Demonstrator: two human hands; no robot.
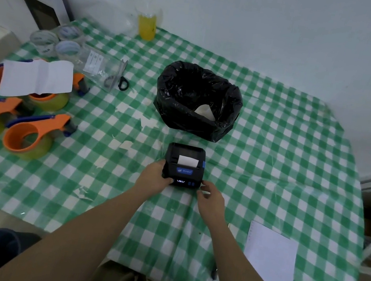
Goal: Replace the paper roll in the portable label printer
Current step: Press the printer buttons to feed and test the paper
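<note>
A small black label printer (184,164) stands on the green-checked table near its middle, lid down, with a short strip of white paper (188,160) sticking out of its slot. Its front panel shows lit indicators. My left hand (156,176) grips the printer's left front corner. My right hand (210,197) is at the right front corner, fingers curled and touching the printer's edge.
A black bin bag (199,98) with white paper inside stands behind the printer. Orange tape dispensers (31,131), a paper strip (36,77), tape rolls and scissors (123,76) lie at the left. A yellow drink (146,26) stands at the back, a white sheet (270,260) front right.
</note>
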